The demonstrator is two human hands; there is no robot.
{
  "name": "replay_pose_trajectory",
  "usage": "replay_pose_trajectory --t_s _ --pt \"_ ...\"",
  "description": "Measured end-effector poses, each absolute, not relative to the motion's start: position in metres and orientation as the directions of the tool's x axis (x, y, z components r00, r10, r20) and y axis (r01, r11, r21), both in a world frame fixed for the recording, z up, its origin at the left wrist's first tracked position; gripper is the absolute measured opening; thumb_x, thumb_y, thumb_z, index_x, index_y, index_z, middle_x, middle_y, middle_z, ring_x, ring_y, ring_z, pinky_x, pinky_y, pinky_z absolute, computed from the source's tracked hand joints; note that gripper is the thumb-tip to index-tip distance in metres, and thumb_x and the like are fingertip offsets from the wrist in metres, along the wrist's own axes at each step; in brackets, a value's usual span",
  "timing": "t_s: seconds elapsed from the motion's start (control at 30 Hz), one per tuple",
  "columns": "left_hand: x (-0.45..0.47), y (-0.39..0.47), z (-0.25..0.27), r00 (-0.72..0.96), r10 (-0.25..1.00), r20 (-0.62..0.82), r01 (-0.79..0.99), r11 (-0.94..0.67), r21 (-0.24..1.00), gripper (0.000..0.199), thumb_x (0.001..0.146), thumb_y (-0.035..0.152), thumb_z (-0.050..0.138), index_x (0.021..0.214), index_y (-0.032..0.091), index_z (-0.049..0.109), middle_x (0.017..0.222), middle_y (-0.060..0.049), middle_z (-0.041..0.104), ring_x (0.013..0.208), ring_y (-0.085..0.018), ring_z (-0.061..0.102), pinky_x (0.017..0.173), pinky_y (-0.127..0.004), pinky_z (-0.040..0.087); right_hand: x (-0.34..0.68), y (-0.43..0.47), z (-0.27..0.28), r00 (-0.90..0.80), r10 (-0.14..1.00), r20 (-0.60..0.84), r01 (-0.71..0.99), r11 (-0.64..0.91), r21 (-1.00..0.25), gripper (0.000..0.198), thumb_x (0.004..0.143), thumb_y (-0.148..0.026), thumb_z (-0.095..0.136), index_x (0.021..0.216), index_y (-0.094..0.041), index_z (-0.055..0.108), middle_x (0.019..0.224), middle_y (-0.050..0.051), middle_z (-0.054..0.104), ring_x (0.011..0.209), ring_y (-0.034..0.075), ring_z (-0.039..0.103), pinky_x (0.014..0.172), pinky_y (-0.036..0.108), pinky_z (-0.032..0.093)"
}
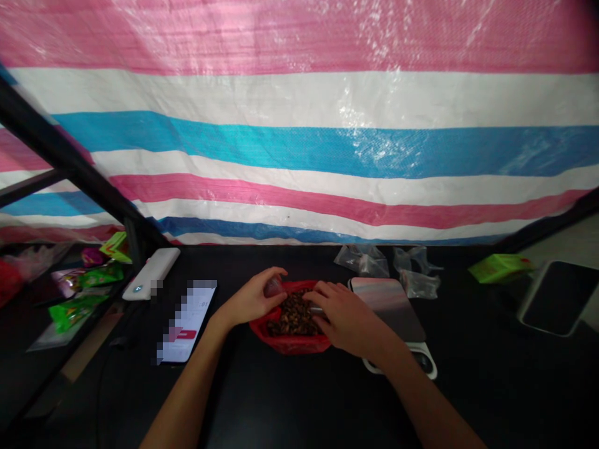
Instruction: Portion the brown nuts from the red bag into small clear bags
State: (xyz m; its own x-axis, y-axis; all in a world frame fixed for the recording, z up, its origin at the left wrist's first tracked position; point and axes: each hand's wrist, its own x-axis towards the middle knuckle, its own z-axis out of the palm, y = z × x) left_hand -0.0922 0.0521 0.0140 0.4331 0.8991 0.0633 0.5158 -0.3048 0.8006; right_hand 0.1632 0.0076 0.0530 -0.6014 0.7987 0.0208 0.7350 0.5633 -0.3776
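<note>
A red plastic bag (291, 347) lies open on the black table, filled with small brown pieces (294, 315) that look like seeds or nuts. At its left rim, my left hand (255, 298) curls its thumb and fingers around a small clear plastic thing (274, 287), whose exact kind I cannot make out. Over the right side of the bag, my right hand (345, 317) is closed on a slim silvery tool (317, 310). Most of that tool is hidden by the fingers, so its kind does not show.
Right of the bag sits a kitchen scale (390, 305), partly behind my right forearm. Clear plastic bags (362, 260) lie behind it. A lit phone (189, 324) and a white power bank (152, 274) are at left, near green snack packets (77, 312). Another phone (559, 298) stands at right.
</note>
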Motion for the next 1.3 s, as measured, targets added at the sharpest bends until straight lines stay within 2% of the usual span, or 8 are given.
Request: replay_pose_trajectory --t_s 0.2,0.37,0.53,0.63,0.77,0.87,1.03,1.3 --pt "-0.081 0.054 0.003 0.375 0.925 0.057 0.51 -0.257 0.821 0.03 0.088 0.025 0.064 0.117 0.021 0.067 0.086 0.0 0.069 0.073 -0.015 0.061 0.07 -0.026 0.048 0.151 0.016 0.037 -0.542 0.84 -0.006 0.772 0.495 -0.398 0.049 0.087 -0.007 0.06 0.133 -0.022 0.061 0.124 0.009 0.066 0.114 0.027 0.057 0.099 0.042 0.047" --pt "-0.074 0.058 -0.008 0.288 0.953 0.1 0.397 -0.214 0.892 0.018 0.089 0.024 0.063 0.106 0.02 0.068 0.092 0.0 0.069 0.081 -0.015 0.062 0.076 -0.026 0.049 0.146 0.018 0.024 -0.509 0.86 0.038 0.759 0.469 -0.451 0.053 0.088 -0.005 0.056 0.138 -0.023 0.057 0.129 0.008 0.066 0.119 0.026 0.056 0.104 0.039 0.047" --pt "-0.073 0.063 -0.012 0.208 0.971 0.12 0.308 -0.181 0.934 0.014 0.089 0.027 0.065 0.1 0.018 0.067 0.091 -0.001 0.067 0.081 -0.015 0.062 0.077 -0.025 0.049 0.141 0.018 0.026 -0.468 0.883 -0.026 0.835 0.433 -0.34 0.059 0.081 0.004 0.05 0.135 -0.017 0.061 0.13 0.011 0.066 0.122 0.03 0.055 0.103 0.044 0.049" --pt "-0.077 0.065 -0.011 0.204 0.971 0.124 0.312 -0.184 0.932 0.018 0.09 0.031 0.066 0.104 0.019 0.066 0.094 -0.001 0.067 0.084 -0.015 0.062 0.079 -0.026 0.049 0.143 0.021 0.03 -0.419 0.906 -0.058 0.883 0.391 -0.261 0.057 0.079 0.007 0.046 0.128 -0.015 0.066 0.129 0.013 0.066 0.121 0.031 0.056 0.103 0.045 0.049" --pt "-0.085 0.065 -0.009 0.219 0.97 0.101 0.355 -0.176 0.918 0.029 0.095 0.038 0.062 0.117 0.021 0.062 0.102 -0.002 0.066 0.09 -0.016 0.062 0.085 -0.028 0.05 0.153 0.027 0.028 -0.372 0.927 -0.041 0.904 0.352 -0.242 0.06 0.073 0.008 0.05 0.128 -0.013 0.066 0.132 0.013 0.064 0.123 0.032 0.054 0.106 0.045 0.048" --pt "-0.087 0.062 -0.006 0.264 0.964 0.035 0.345 -0.129 0.93 0.033 0.098 0.043 0.057 0.123 0.021 0.06 0.099 -0.001 0.065 0.087 -0.016 0.061 0.08 -0.027 0.05 0.158 0.03 0.023 -0.394 0.919 -0.004 0.876 0.374 -0.303 0.056 0.077 0.006 0.052 0.127 -0.015 0.066 0.131 0.012 0.064 0.122 0.03 0.057 0.106 0.044 0.048" --pt "-0.079 0.057 -0.002 0.338 0.94 -0.045 0.253 -0.044 0.967 0.035 0.099 0.046 0.056 0.122 0.021 0.06 0.099 -0.001 0.063 0.086 -0.015 0.059 0.078 -0.026 0.05 0.155 0.028 0.018 -0.438 0.899 -0.02 0.782 0.37 -0.502 0.04 0.09 -0.004 0.054 0.124 -0.019 0.067 0.129 0.01 0.065 0.115 0.024 0.064 0.103 0.038 0.05" --pt "-0.066 0.055 -0.007 0.322 0.944 -0.069 0.17 0.014 0.985 0.034 0.097 0.048 0.059 0.118 0.02 0.06 0.095 -0.001 0.061 0.083 -0.015 0.057 0.076 -0.026 0.048 0.148 0.025 0.007 -0.405 0.914 0.029 0.702 0.332 -0.63 0.04 0.089 -0.005 0.056 0.124 -0.021 0.067 0.129 0.01 0.062 0.112 0.024 0.065 0.103 0.038 0.05"
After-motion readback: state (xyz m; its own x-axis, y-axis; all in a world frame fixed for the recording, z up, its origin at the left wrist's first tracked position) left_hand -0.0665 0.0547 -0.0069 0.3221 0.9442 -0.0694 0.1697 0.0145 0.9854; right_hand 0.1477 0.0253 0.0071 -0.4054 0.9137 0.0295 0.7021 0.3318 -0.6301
